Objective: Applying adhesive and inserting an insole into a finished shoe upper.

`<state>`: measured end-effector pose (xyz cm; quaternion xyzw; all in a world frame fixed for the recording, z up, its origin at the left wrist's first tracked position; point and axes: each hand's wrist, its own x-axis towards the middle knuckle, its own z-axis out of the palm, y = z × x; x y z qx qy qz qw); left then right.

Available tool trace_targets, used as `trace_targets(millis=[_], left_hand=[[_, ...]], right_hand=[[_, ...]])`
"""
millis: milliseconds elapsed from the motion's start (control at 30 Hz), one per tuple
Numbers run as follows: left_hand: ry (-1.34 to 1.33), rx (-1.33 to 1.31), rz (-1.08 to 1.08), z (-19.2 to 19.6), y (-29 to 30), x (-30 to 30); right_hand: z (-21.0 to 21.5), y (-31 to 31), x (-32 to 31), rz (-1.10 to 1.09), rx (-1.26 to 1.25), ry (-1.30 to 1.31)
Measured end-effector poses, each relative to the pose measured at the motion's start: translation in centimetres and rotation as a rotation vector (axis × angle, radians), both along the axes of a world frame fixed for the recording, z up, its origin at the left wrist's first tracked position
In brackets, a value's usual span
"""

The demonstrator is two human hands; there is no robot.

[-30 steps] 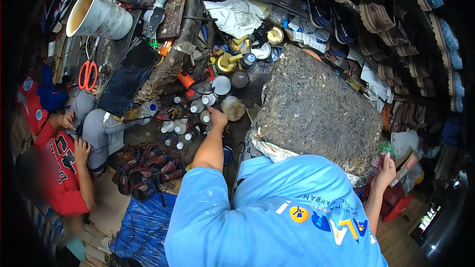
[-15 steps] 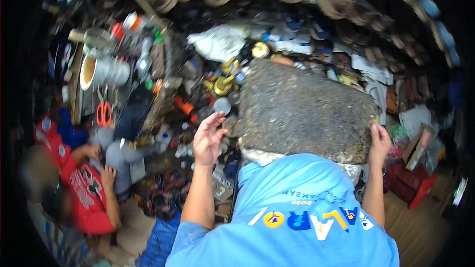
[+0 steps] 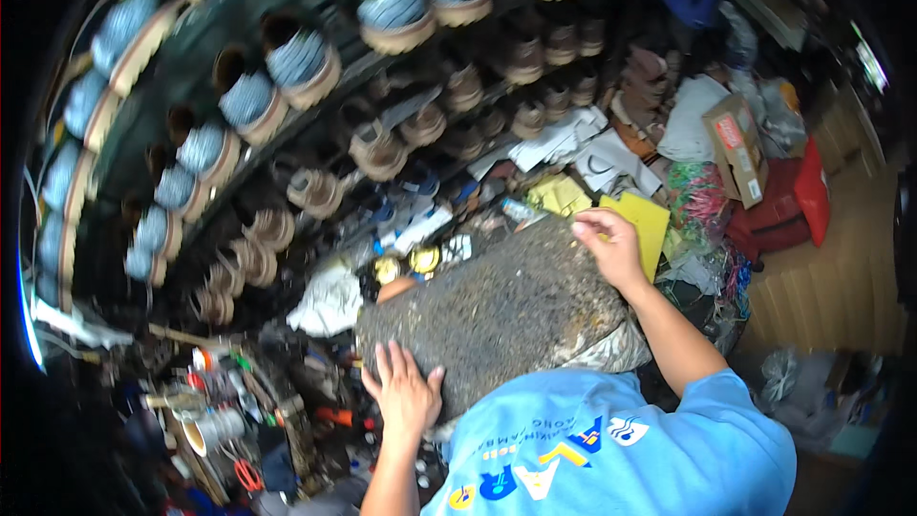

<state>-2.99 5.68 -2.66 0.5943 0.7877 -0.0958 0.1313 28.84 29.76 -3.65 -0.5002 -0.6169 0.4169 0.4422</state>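
Observation:
A dark, rough, worn slab (image 3: 497,301) lies in front of me, tilted up toward the right. My left hand (image 3: 406,397) is open, its spread fingers resting on the slab's left end. At the slab's far right corner, my right hand (image 3: 608,239) has thumb and fingers drawn together in a pinch. Anything between those fingertips is too small to make out. A yellow sheet (image 3: 650,225) shows directly behind the right hand; whether the hand touches it I cannot tell. Beyond the slab's far edge are yellow pieces (image 3: 559,194) and a gold-coloured can (image 3: 424,259).
Shelves of blue shoes (image 3: 396,14) and brown shoes (image 3: 377,148) curve along the back. A white bag (image 3: 327,298) lies left of the slab. Tools, red-handled scissors (image 3: 248,474) and a white cup (image 3: 201,432) crowd the lower left. A cardboard box (image 3: 735,148) and red bag (image 3: 778,215) stand right.
The view has swung right and up, bringing the shoe shelves in. My left hand has come down onto the slab. The right hand is now at its far corner, with more yellow sheet showing.

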Motion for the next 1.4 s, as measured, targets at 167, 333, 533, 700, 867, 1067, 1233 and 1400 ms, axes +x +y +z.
trace_targets(millis=[167,333,533,700,867,1067,1233,1400], left_hand=[[-0.003,-0.055,-0.115,2.4,1.1,-0.6],[-0.591,0.26,0.298,3.6,5.7,-0.9],[-1.482,0.478,0.596,5.0,21.2,-0.5],[-1.82,0.443,0.636,5.8,31.5,-2.3],[-1.866,0.508,0.738,5.4,36.0,-3.1],[-1.609,0.872,0.513,8.5,32.5,0.8],[-1.548,0.849,0.078,17.4,34.0,8.9],[-1.691,0.851,-0.056,24.9,43.9,10.8]], right_hand=[[2.2,7.2,0.0,-0.027,0.15,0.091],[5.4,13.8,0.1,-0.122,0.246,0.216],[8.0,19.0,-2.1,-0.128,0.42,0.35],[14.0,25.8,-5.8,-0.271,0.581,-0.117],[16.6,31.3,-7.0,-0.379,0.65,-0.274],[15.4,35.0,-7.4,-0.217,0.769,-0.131],[12.7,36.2,-5.3,-0.581,0.908,0.121],[15.4,37.7,-1.4,-0.898,0.948,-0.172]])
